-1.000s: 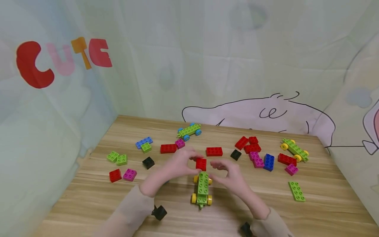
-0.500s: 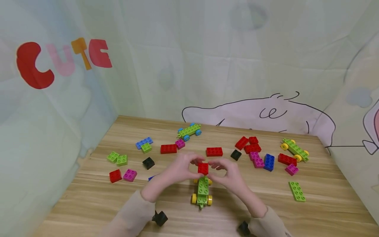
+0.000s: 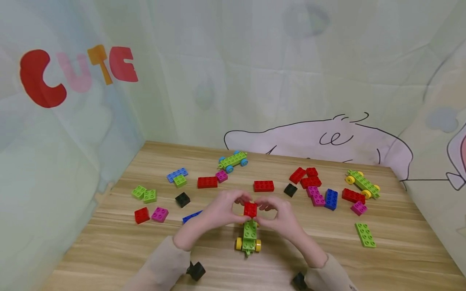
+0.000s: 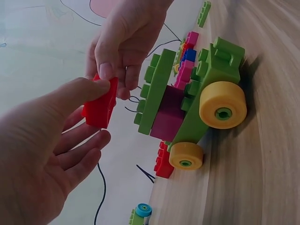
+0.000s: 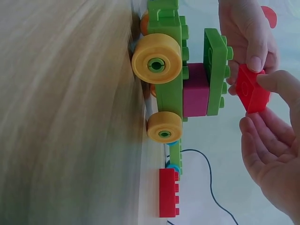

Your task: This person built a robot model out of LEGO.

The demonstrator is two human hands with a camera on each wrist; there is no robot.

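Note:
Between both hands a small red building brick [image 3: 250, 209] is held in the air. The left hand [image 3: 225, 209] pinches it from one side, its thumb showing on the brick in the left wrist view. From the other side the right hand [image 3: 279, 214] also pinches it by thumb and fingers. Below stands a green toy car base [image 5: 168, 96] with yellow wheels [image 4: 222, 105]. A magenta brick [image 5: 195, 96] sits on the base, with a green studded plate [image 4: 157, 93] on top. In both wrist views a gap shows between red brick and plate.
Loose red bricks [image 3: 263, 186], magenta, blue, black and green pieces lie around the car. A green base with blue wheels [image 3: 233, 161] stands at the back; another with yellow wheels [image 3: 362, 184] is at right. A printed cloth [image 3: 276, 81] hangs behind the table.
Held by the hands, the red brick has shifted slightly right and nearer the person, over the front of the car. The right hand has closed in on it. The car stays put.

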